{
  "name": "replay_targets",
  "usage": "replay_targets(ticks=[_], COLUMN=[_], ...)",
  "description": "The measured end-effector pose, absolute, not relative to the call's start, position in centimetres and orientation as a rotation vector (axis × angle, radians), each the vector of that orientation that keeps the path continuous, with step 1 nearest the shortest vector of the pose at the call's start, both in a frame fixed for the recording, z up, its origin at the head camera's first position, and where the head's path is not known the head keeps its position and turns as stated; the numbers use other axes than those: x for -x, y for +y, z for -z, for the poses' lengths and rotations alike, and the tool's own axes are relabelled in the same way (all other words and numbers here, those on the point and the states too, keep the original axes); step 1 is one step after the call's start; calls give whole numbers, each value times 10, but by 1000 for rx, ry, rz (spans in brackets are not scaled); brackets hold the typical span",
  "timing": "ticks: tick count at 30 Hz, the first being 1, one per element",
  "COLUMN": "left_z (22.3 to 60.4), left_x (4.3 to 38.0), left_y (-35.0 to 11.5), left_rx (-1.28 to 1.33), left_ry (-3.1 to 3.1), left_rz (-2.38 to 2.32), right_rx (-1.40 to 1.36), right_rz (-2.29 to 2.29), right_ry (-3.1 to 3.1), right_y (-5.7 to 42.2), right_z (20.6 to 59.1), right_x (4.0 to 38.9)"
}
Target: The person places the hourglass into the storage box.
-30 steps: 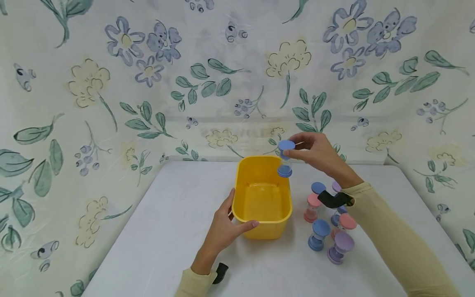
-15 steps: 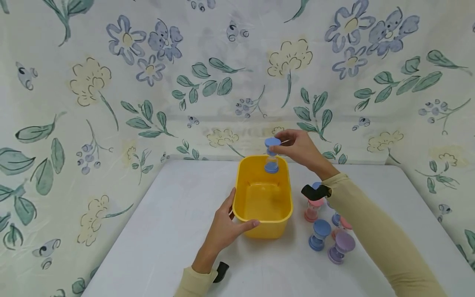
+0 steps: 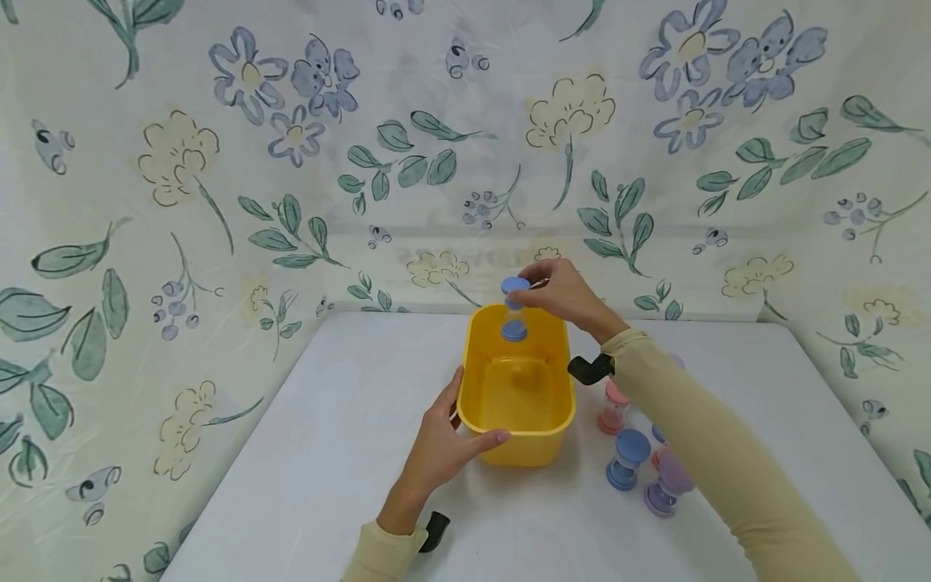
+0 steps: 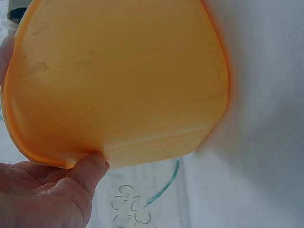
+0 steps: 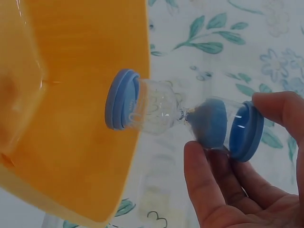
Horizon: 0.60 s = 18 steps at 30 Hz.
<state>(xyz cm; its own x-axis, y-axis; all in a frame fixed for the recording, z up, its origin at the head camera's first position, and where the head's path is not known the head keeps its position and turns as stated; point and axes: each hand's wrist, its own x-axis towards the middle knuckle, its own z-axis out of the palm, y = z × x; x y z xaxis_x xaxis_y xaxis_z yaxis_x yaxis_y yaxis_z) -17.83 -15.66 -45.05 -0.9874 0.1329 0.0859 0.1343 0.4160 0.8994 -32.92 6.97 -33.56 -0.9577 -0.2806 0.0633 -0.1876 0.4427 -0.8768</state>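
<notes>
My right hand (image 3: 570, 299) pinches a sand timer (image 3: 514, 331) with blue caps by its upper end, over the far part of a yellow plastic bin (image 3: 525, 450). In the right wrist view, blue sand sits in the bulb nearer my fingers (image 5: 202, 175), and the far cap overlaps the bin's wall. The timer hangs roughly upright, its lower cap inside the rim's outline. My left hand (image 3: 436, 453) holds the bin at its near left corner, thumb along the front rim and fingers against the left side. The bin's inner floor shows no objects.
Right of the bin stand more sand timers: a pink one (image 3: 613, 408), a blue one (image 3: 629, 461) and a purple one (image 3: 663, 493). Others are partly hidden behind my right sleeve (image 3: 698, 428). A flower-patterned sheet (image 3: 407, 202) rises behind the white table (image 3: 349, 388).
My right hand has carried the blue sand timer leftward, from the bin's right rim to over its far part. My left hand has stayed on the bin.
</notes>
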Motion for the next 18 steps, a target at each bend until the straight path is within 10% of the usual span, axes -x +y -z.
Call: replay_targets(ticks=[18], left_z=[452], left_x=[179], left_y=[-159], left_rx=[263], left_ry=[-2639], left_rz=[1688], right_rx=[302], right_rz=[1420], right_ry=[2559], right_y=[41], right_z=[360], right_x=[348])
